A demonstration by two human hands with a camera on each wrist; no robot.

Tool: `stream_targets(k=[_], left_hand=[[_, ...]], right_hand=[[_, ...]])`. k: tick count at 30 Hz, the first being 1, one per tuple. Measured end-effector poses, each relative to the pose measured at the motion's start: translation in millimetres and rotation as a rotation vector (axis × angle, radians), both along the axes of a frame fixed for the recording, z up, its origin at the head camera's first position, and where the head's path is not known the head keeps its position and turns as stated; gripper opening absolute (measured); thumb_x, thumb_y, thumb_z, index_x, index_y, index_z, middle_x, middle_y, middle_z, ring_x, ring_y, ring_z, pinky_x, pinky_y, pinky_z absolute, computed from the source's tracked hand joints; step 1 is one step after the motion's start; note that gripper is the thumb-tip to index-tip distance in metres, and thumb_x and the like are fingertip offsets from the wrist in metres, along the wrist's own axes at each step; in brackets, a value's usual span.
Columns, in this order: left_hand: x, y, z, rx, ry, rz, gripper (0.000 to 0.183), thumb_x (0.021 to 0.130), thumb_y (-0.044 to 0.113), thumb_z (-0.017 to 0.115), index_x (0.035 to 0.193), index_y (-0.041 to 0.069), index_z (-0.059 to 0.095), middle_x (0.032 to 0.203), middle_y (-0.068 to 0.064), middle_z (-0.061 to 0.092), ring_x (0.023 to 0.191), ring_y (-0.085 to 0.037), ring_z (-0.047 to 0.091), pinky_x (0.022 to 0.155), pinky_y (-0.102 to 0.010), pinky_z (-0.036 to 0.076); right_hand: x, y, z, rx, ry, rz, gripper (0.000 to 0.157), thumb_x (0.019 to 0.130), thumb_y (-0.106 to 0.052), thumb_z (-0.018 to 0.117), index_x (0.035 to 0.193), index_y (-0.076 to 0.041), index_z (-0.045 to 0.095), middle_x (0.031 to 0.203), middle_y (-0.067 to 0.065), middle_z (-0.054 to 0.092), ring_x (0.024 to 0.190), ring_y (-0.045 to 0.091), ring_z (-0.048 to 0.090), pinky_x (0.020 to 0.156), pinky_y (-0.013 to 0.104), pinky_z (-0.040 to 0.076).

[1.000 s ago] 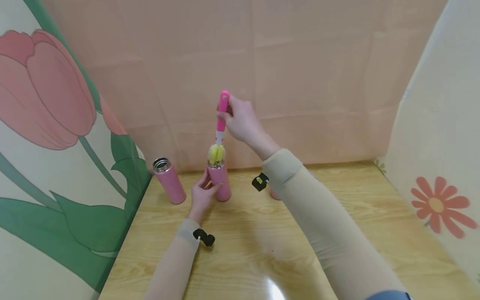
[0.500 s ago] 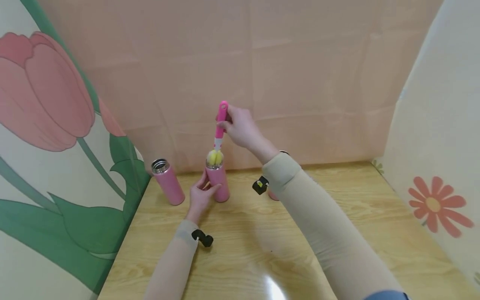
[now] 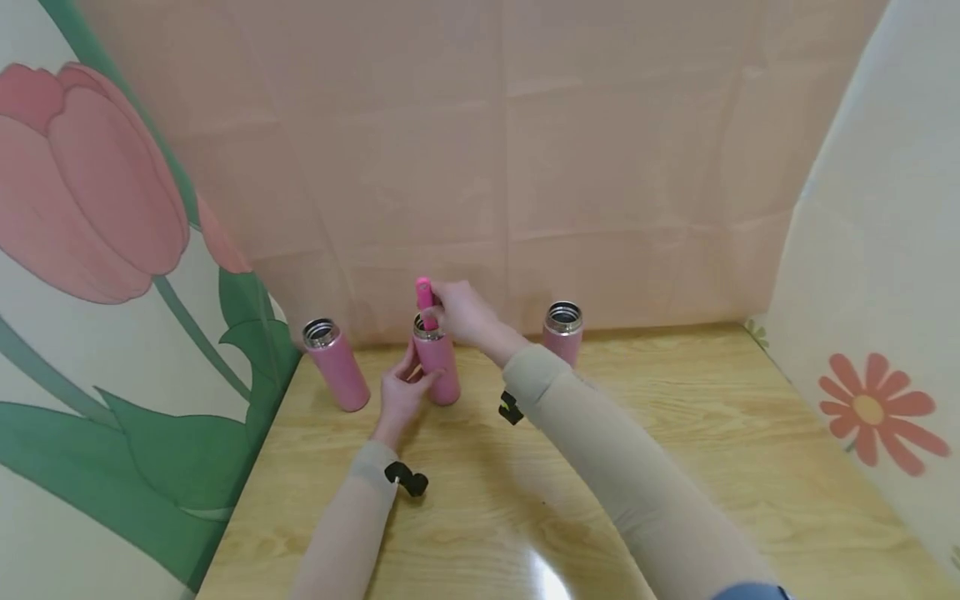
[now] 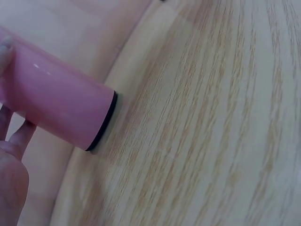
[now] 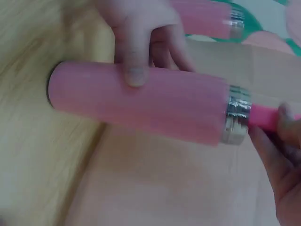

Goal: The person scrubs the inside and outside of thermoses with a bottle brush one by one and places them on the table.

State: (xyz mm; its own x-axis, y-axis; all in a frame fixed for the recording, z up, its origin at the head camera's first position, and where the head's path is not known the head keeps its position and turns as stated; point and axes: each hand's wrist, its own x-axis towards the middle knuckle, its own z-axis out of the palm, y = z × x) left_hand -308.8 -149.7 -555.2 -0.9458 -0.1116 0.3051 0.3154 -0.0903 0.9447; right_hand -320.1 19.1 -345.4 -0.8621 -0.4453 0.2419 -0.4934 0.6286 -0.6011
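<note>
A pink metal bottle (image 3: 441, 367) with a bare silver neck stands upright on the table. My left hand (image 3: 401, 396) grips its side, thumb on the near face; the left wrist view shows the black base ring of this bottle (image 4: 61, 94) at the tabletop. From above, my right hand (image 3: 467, 315) pinches the bright pink handle of a bottle brush (image 3: 424, 293). The sponge head is hidden inside the bottle, and the handle enters the mouth. In the right wrist view the handle (image 5: 263, 117) reaches right into the silver rim.
Two more uncapped pink bottles stand on the wooden table (image 3: 480, 492): one bottle (image 3: 339, 371) to the left, another bottle (image 3: 562, 342) to the right, partly behind the right sleeve. A peach backdrop (image 3: 600, 167) hangs right behind the table's far edge.
My right hand has moved down with the brush, whose yellow sponge head has passed from the bottle's mouth to inside. My left hand keeps its hold. The right-hand bottle has come into sight.
</note>
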Motion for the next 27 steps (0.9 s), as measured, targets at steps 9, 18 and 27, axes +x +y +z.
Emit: stream_targets(k=[9, 18, 27], left_hand=[[1.1, 9, -6.8, 0.011, -0.009, -0.020, 0.081, 0.088, -0.002, 0.087, 0.158, 0.007, 0.047, 0.156, -0.012, 0.053, 0.141, -0.031, 0.055, 0.109, -0.034, 0.051], [4.1, 11, -3.9, 0.010, -0.015, -0.013, 0.085, 0.091, -0.006, 0.082, 0.162, 0.002, 0.036, 0.167, -0.016, 0.038, 0.151, -0.032, 0.042, 0.121, -0.046, 0.040], [10.7, 16, -5.6, 0.025, 0.049, 0.066, 0.089, 0.085, -0.001, 0.089, 0.161, 0.011, 0.045, 0.162, -0.010, 0.049, 0.145, -0.027, 0.052, 0.117, -0.046, 0.046]], right_hand=[[-3.8, 9, -29.2, -0.126, 0.019, -0.064, 0.010, 0.102, -0.013, 0.075, 0.109, -0.007, 0.073, 0.097, 0.004, 0.076, 0.083, 0.016, 0.071, 0.072, 0.027, 0.061], [0.6, 7, -31.9, -0.163, 0.055, -0.043, 0.016, 0.104, -0.012, 0.072, 0.117, -0.004, 0.074, 0.105, 0.008, 0.079, 0.089, 0.016, 0.074, 0.076, 0.026, 0.061], [7.7, 4, -33.0, -0.202, 0.069, -0.051, 0.024, 0.104, -0.014, 0.072, 0.125, -0.004, 0.073, 0.109, 0.008, 0.079, 0.091, 0.016, 0.074, 0.078, 0.026, 0.061]])
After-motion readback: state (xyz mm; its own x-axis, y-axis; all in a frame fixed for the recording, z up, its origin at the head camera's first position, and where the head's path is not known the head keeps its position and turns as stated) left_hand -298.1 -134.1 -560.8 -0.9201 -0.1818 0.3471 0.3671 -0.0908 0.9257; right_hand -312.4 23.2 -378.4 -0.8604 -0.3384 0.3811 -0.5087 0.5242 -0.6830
